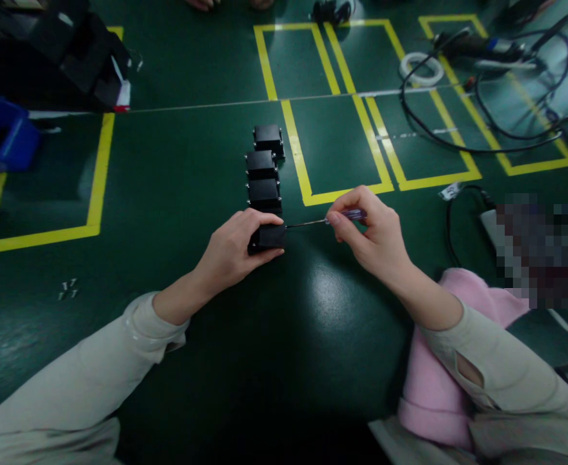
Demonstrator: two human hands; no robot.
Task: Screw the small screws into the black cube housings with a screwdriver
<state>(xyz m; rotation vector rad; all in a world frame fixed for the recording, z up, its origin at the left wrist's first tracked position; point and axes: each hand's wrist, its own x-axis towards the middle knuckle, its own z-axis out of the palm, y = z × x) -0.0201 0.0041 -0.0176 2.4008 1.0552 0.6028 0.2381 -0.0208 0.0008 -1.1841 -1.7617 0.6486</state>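
My left hand (233,248) is closed round a small black box (269,237) lying on the green table. In my right hand (374,232) I pinch a thin screwdriver (323,221) with a clear purple handle. It lies level, and its metal tip meets the right side of the held box. Three more black boxes (263,166) stand in a row just behind the held one, running away from me.
Yellow tape rectangles (335,145) mark the table. A few small screws (68,289) lie at the left. A blue bin (0,135) and black gear are at far left. Cables (463,139), a tape roll (420,68) and tools are at back right. A pink cloth (439,361) lies under my right arm.
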